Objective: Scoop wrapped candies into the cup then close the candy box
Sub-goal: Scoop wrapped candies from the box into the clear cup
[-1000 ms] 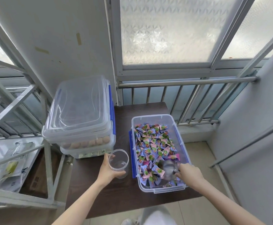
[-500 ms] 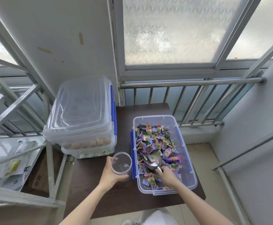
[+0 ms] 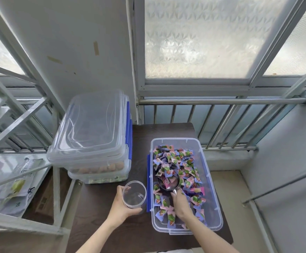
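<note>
Right hand (image 3: 180,203) gripping scoop (image 3: 168,182) among candies (image 3: 183,161), left hand (image 3: 121,207) wrapped around cup (image 3: 134,194)

Two hands are working at one dark table (image 3: 101,221). One clear cup (image 3: 134,194), one metal scoop (image 3: 168,183) and one open candy box (image 3: 206,179) are showing; wrapped candies (image 3: 174,159) are lying too many to count. Stacked lidded containers (image 3: 92,136) are sitting left, number unclear.

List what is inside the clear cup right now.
The cup held by the left hand looks empty; the dark table shows through. The fingers hide part of its lower wall.
</note>
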`<state>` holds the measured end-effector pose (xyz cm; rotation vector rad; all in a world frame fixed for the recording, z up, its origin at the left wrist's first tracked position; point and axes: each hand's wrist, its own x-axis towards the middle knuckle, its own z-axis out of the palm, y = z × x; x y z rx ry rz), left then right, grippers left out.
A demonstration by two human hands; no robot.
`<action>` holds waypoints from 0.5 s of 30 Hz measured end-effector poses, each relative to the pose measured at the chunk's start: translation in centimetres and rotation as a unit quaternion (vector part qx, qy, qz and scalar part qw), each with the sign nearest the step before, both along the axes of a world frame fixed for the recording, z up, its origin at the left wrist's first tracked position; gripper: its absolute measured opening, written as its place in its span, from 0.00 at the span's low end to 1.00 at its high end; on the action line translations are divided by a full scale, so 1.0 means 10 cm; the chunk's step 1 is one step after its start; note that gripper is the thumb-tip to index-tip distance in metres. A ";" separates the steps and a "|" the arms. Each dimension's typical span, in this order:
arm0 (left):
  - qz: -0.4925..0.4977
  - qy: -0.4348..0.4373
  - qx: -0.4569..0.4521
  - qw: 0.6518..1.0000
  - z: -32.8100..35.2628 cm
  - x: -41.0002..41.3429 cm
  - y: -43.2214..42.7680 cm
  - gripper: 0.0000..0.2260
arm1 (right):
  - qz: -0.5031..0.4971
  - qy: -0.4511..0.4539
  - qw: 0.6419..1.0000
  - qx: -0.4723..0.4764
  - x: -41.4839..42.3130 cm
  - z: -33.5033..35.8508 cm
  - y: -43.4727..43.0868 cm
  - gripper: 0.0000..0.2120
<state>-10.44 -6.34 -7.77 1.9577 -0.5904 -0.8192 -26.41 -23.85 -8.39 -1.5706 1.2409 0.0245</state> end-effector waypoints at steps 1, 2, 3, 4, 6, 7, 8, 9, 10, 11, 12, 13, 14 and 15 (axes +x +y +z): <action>0.003 0.000 -0.001 1.000 0.00 0.00 0.01 0.32 | -0.008 0.010 1.000 -0.004 0.00 -0.01 -0.02 0.10; 0.004 0.000 0.000 1.000 0.01 -0.01 0.01 0.32 | 0.001 0.024 0.999 -0.021 0.01 0.03 -0.03 0.09; 0.004 0.000 0.001 1.000 0.01 -0.01 0.01 0.32 | 0.009 0.033 0.999 -0.040 0.02 0.03 -0.06 0.09; 0.005 0.000 0.001 1.000 0.02 -0.01 0.01 0.32 | 0.007 0.036 0.998 -0.051 0.02 0.02 -0.08 0.09; 0.009 0.003 0.004 1.000 0.04 -0.02 0.00 0.32 | 0.015 0.035 0.998 -0.052 0.05 -0.03 -0.09 0.10; 0.012 0.003 0.005 1.000 0.04 -0.02 0.00 0.32 | 0.027 0.031 0.998 -0.043 0.06 -0.07 -0.10 0.10; 0.014 0.002 0.006 1.000 0.04 -0.01 0.01 0.33 | 0.028 0.026 0.999 -0.029 0.06 -0.12 -0.11 0.12; 0.014 0.002 0.008 1.000 0.04 -0.01 0.01 0.33 | 0.027 0.024 0.999 -0.023 0.07 -0.15 -0.12 0.14; 0.014 0.002 0.011 1.000 0.03 -0.01 0.01 0.33 | 0.029 0.021 0.999 -0.017 0.07 -0.14 -0.13 0.15; 0.014 0.000 0.014 1.000 0.02 0.00 0.01 0.33 | 0.036 0.018 0.999 -0.026 0.06 -0.10 -0.13 0.13; 0.016 -0.002 0.016 1.000 0.02 0.01 0.00 0.32 | 0.043 0.012 0.998 -0.044 0.06 -0.01 -0.12 0.11; 0.017 -0.004 0.018 1.000 0.02 0.02 -0.01 0.32 | 0.044 0.007 0.997 -0.056 0.04 0.04 -0.14 0.10; 0.019 -0.008 0.021 1.000 0.03 0.02 -0.02 0.32 | 0.047 -0.001 0.997 -0.062 0.01 0.09 -0.15 0.09; 0.020 -0.012 0.022 0.999 0.05 0.03 -0.04 0.32 | 0.055 -0.005 0.996 -0.068 -0.01 0.14 -0.17 0.08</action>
